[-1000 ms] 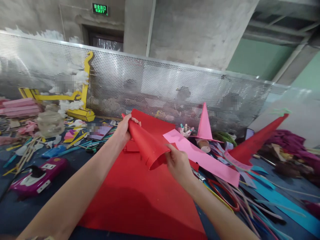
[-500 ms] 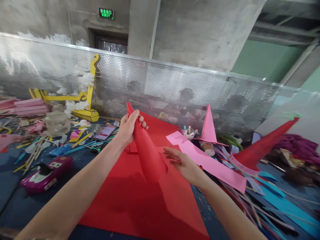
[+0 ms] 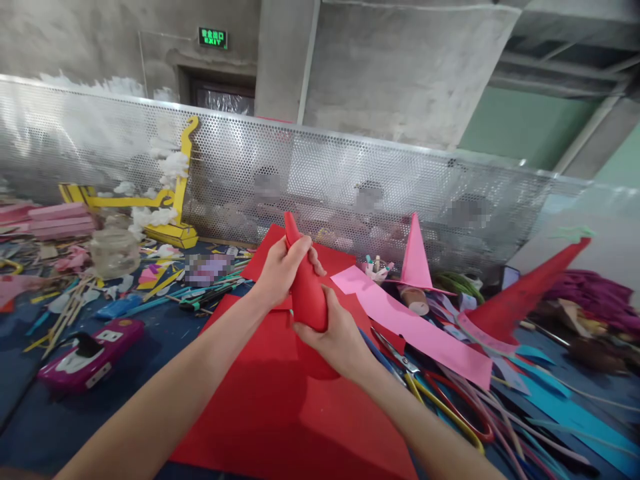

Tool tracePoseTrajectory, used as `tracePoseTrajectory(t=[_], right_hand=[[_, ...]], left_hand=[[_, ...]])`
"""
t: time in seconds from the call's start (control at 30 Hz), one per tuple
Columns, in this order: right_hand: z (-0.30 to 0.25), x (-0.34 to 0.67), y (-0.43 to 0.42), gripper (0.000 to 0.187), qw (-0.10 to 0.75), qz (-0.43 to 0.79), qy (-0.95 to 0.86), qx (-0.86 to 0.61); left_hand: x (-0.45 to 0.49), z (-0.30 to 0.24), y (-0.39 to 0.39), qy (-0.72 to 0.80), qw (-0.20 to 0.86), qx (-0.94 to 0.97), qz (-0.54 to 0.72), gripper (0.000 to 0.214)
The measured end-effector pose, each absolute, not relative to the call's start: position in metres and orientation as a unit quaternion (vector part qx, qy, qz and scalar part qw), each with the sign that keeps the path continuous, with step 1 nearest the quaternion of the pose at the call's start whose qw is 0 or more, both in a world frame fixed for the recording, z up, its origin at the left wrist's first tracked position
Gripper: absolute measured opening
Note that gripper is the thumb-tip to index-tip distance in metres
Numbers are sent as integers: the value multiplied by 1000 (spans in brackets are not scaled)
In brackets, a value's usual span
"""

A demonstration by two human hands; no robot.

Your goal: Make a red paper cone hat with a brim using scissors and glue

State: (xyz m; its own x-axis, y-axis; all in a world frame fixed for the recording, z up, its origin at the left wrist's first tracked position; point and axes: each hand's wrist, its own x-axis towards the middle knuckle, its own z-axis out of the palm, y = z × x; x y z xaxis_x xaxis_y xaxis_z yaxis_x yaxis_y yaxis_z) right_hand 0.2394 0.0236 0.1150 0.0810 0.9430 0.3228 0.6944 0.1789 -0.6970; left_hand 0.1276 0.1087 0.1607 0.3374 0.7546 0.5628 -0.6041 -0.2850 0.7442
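A red cone of rolled sheet (image 3: 309,300) stands tilted between my hands, its narrow tip pointing up and away. My left hand (image 3: 287,267) is wrapped round it just below the tip. Lower down, my right hand (image 3: 333,333) grips its wider part, the thumb across the near side and the other fingers hidden behind. Beneath the cone lies a large red sheet (image 3: 270,413) flat on the table, and a further red sheet (image 3: 273,243) lies beyond. A pink strip (image 3: 415,327) runs to the right of my right hand.
Scissors with red and yellow handles (image 3: 440,400) lie right of my right forearm. A pink cone hat (image 3: 416,257) and a finished-looking red hat (image 3: 525,293) stand at right. A purple power strip (image 3: 93,357), a glass jar (image 3: 115,250) and a yellow frame (image 3: 173,230) are at left.
My right hand has closed on the cone's lower part, where it was open beside it. The cone has shifted slightly right and become more upright. The scissors now show beside my right forearm.
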Motion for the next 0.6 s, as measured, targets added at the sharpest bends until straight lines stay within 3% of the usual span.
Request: tracePoseTrajectory(t=[0.37, 0.6], right_hand=[[93, 236, 36, 47, 439, 62, -658, -608], [79, 230, 41, 70, 482, 64, -628, -607]], left_hand=[[138, 161, 91, 293, 350, 642, 616, 28], [147, 164, 84, 366, 221, 692, 582, 22]])
